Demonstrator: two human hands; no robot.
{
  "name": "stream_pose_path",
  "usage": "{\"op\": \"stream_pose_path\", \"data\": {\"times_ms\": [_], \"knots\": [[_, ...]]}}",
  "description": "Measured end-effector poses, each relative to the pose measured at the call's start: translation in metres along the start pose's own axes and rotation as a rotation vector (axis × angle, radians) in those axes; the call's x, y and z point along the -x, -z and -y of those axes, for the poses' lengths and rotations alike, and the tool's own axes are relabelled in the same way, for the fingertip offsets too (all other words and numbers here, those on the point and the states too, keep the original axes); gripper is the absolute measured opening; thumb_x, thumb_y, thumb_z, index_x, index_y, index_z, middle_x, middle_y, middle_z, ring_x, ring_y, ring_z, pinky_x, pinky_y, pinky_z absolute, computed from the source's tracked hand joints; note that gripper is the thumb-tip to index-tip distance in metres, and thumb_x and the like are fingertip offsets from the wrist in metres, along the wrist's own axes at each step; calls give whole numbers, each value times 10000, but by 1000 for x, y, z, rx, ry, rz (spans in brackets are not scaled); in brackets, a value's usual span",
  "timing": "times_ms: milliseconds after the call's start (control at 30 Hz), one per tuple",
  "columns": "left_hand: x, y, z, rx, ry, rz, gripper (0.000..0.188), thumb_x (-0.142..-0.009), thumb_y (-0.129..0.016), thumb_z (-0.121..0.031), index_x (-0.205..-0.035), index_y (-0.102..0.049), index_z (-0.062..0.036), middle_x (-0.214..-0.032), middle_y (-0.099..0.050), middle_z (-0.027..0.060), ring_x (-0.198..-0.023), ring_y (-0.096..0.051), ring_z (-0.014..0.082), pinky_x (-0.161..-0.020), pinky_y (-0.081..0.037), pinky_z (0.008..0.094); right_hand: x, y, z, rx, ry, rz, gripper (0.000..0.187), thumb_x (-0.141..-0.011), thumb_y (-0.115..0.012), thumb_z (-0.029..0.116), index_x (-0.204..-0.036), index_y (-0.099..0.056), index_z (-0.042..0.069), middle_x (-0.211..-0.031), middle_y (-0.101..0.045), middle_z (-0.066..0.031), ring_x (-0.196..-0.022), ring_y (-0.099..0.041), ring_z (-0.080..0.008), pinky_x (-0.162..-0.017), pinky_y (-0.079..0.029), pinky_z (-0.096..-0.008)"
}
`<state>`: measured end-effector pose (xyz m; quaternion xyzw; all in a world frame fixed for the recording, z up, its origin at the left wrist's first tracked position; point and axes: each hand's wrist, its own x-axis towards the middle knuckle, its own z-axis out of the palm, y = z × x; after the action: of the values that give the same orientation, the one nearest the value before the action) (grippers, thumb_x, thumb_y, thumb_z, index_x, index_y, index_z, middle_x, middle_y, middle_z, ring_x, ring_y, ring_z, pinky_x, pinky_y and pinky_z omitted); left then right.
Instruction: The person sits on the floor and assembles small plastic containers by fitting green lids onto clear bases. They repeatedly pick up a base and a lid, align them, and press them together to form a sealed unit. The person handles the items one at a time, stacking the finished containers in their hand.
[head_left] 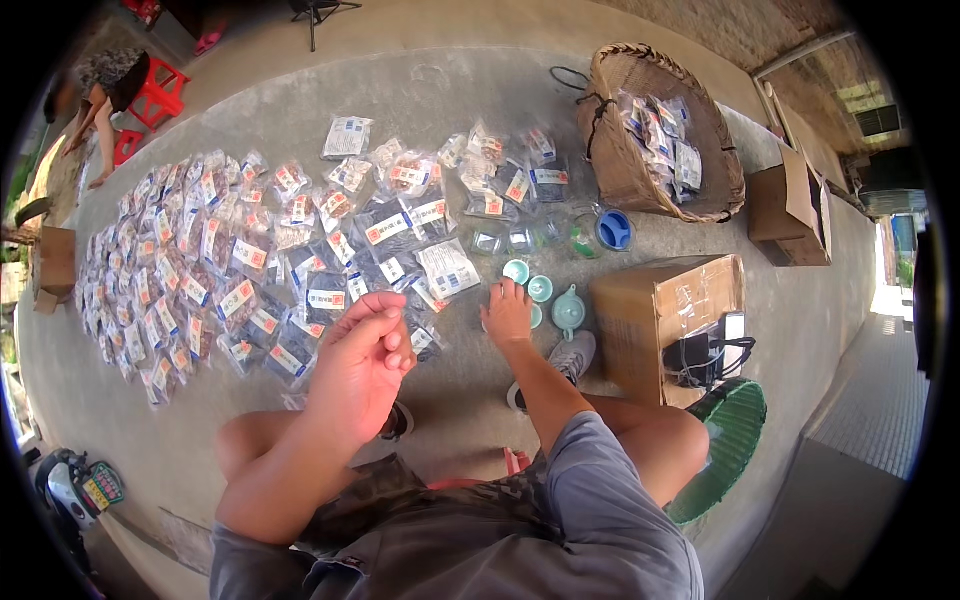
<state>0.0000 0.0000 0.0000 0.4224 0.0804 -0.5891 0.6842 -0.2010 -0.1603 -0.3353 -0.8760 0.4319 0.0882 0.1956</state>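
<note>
My left hand (362,362) is raised over the near edge of the packets, its fingers curled in and the thumb pressed toward the index finger. Anything inside that grip is too small or hidden to name. My right hand (509,316) reaches down among small teal cups, fingers bent toward the floor. What lies under its palm is hidden. One teal cup (516,271) stands just beyond the fingertips, another cup (540,289) to their right, and a third cup (536,317) beside the hand. A teal teapot (568,313) sits farther right, near my shoe.
Many labelled clear packets (205,265) cover the floor on the left. Clear jars (521,240) and a blue-lidded container (615,231) stand ahead. Beyond is a woven basket (612,165) with packets. A cardboard box (640,330) and green basket (735,440) stand right. Someone's arm (104,130) shows far left.
</note>
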Motion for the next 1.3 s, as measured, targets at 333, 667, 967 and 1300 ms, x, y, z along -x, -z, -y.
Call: {"op": "stream_pose_path", "data": {"times_ms": [333,667,967,1300], "knots": [[-4,-3,18,-61,113,-27,125,-1035,-573,-95,-1140,-641,-91,-796,-536,-9,-695,-490,115,-716,-401,305,-92,11,12,-212,-21,13,429,-936,-634,83,-1355,-557,39,-1377,-593,-240,-1142,-670,-448,-936,-572,-529],[-25,1,34,-233,91,53,176,-1019,-641,-123,-1185,-654,-65,-1009,-617,23,-904,-563,117,-814,-444,306,-116,-3,7,-466,-86,-184,235,-1019,-606,166,-1174,-661,-2,-972,-759,-179,-833,-756,-394,-764,-599,-460],[-53,-4,-1,-654,-57,-32,895,-975,-748,-495,-1625,-232,-161,-1589,-367,236,-1457,-428,355,-1169,-363,503,-14,277,88,-1191,134,576,385,-1092,-585,413,-995,-695,57,-762,-678,-35,-469,-565,-93,-448,-428,-242],[-24,-47,28,-407,-235,337,749,-927,-838,-241,-1479,-336,-172,-1357,-503,93,-1222,-576,226,-959,-535,428,111,314,89,-897,337,-211,646,-1030,-700,379,-1479,-418,10,-1472,-468,-212,-1179,-639,-300,-949,-584,-402]]}}
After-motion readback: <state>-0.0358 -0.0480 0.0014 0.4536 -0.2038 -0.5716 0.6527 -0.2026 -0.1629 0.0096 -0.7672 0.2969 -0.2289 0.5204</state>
